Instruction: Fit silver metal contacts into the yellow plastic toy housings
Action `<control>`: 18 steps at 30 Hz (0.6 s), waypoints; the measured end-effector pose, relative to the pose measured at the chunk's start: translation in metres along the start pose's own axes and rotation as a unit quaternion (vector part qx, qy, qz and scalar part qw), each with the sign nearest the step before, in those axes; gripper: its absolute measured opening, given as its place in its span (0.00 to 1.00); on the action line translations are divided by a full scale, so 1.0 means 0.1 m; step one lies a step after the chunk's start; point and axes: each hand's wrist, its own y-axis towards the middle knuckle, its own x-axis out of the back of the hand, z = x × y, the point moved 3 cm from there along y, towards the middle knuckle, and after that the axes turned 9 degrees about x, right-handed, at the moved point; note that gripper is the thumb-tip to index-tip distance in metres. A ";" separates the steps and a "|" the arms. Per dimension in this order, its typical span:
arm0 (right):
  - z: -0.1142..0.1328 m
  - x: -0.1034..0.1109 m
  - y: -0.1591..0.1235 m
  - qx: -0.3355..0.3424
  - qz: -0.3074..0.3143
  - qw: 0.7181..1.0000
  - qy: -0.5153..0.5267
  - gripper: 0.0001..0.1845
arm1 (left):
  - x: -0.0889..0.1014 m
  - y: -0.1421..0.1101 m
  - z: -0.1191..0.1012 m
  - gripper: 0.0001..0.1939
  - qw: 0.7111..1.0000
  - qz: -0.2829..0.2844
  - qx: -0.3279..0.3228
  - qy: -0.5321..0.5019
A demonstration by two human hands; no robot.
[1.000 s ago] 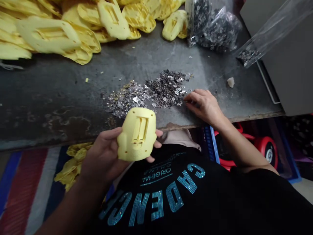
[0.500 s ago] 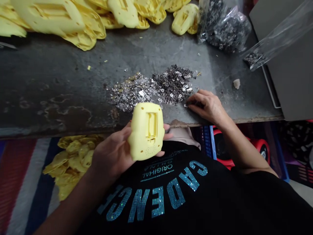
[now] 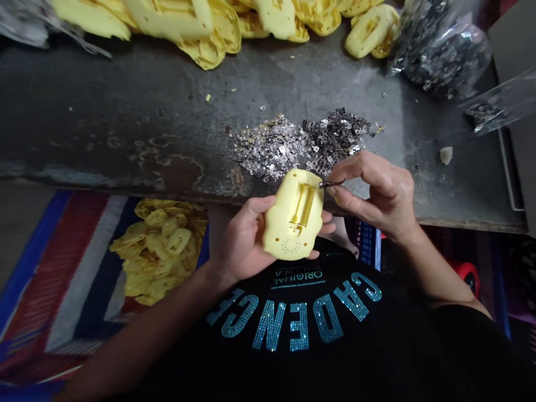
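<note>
My left hand [image 3: 245, 240] is wrapped round a yellow plastic shell [image 3: 295, 215], held just below the table edge with its open slot facing up. My right hand [image 3: 377, 192] pinches a small metal clip [image 3: 325, 183] between thumb and forefinger, right at the shell's upper right corner. Behind both hands a pile of small metal clips [image 3: 301, 144] lies spread on the dark worn table [image 3: 125, 128].
Many more yellow shells [image 3: 201, 22] are heaped along the table's far edge. Clear bags of metal clips [image 3: 439, 47] lie at the far right beside a grey box [image 3: 519, 84]. A heap of yellow shells [image 3: 161, 245] sits on the striped floor mat at lower left.
My right hand has lifted off the clip pile with a clip and come to the shell. My left hand has turned the shell and raised it toward the right hand.
</note>
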 end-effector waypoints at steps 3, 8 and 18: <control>0.01 -0.06 0.08 0.005 0.035 0.999 -0.008 0.04 | 0.01 -0.03 0.02 0.31 1.000 0.009 0.009 0.003; -0.02 -0.09 0.14 0.007 0.072 0.997 -0.013 0.08 | 0.02 -0.06 0.04 0.31 0.999 0.038 0.021 -0.010; 0.02 -0.04 0.14 0.038 0.109 0.992 -0.053 0.07 | -0.03 -0.08 0.05 0.30 0.998 0.036 0.043 -0.002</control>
